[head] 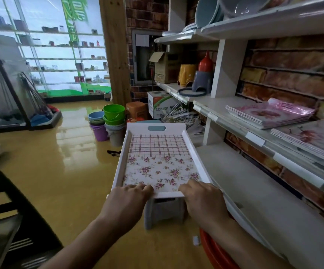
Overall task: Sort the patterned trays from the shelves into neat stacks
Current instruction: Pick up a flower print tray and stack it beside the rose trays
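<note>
Both hands grip the near rim of a white tray (158,158) (plaid at the far half, floral at the near): left hand (127,199) and right hand (202,199) have fingers curled over the edge. The tray sits on a grey stool (164,211) beside the shelves (258,195); more patterned trays (269,115) lie stacked on the shelf above

Stacked buckets (113,117) stand on the yellow floor (60,171) near a mop box (162,106); stools (187,77) sit on a shelf (178,90).
</note>
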A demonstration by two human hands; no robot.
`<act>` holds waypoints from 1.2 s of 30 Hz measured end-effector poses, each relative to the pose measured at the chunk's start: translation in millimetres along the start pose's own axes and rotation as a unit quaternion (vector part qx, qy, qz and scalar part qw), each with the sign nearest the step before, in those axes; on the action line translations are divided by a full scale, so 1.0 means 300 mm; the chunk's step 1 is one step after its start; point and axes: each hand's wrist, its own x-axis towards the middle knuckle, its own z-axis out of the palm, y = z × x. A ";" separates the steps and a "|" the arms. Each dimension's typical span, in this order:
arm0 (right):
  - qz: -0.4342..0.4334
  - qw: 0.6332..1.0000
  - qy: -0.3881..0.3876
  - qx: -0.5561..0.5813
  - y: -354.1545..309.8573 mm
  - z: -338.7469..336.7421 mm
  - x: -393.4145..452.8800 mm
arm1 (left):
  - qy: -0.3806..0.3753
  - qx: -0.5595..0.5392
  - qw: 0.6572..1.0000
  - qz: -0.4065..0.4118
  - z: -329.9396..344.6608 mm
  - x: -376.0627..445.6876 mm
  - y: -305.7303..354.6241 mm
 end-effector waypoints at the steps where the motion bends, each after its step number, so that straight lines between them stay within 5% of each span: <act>1: 0.005 1.000 0.003 0.000 0.028 0.018 0.037 | 0.001 -0.001 1.000 0.006 0.004 0.055 -0.014; 21: 0.118 0.982 0.048 -0.141 0.591 0.097 0.432 | 0.113 0.020 0.974 0.195 0.119 0.968 -0.030; 36: 0.320 0.886 0.015 -0.335 0.862 0.008 0.457 | 0.221 -0.082 0.876 0.421 0.136 1.558 0.221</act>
